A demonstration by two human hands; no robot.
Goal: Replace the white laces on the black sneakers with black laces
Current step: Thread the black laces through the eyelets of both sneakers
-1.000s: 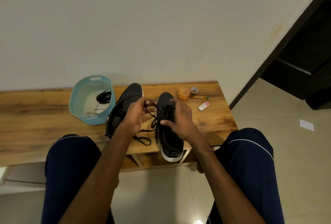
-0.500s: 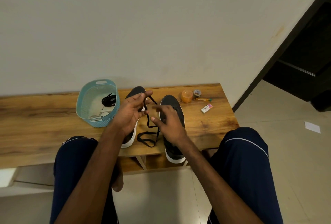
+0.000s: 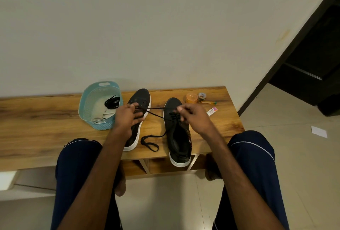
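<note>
Head-worn view, facing forward and down (wide-angle), bench (image 3: 55, 119) near

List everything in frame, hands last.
left sneaker: 1, black, white sole, bench, beside basket
right sneaker: 1, black, white sole, bench, heel overhanging edge
black lace: 1, black, in right sneaker, stretched between hands
spare black lace: 1, black, coiled in basket
white laces: count unclear, white, in basket
basket: 1, light blue, bench, left
orange container: 1, orange, bench, far right
small box: 1, white-pink, bench, right
bench: 1, wood, against wall
left hand: 1, pinches black lace
right hand: 1, pinches black lace
</note>
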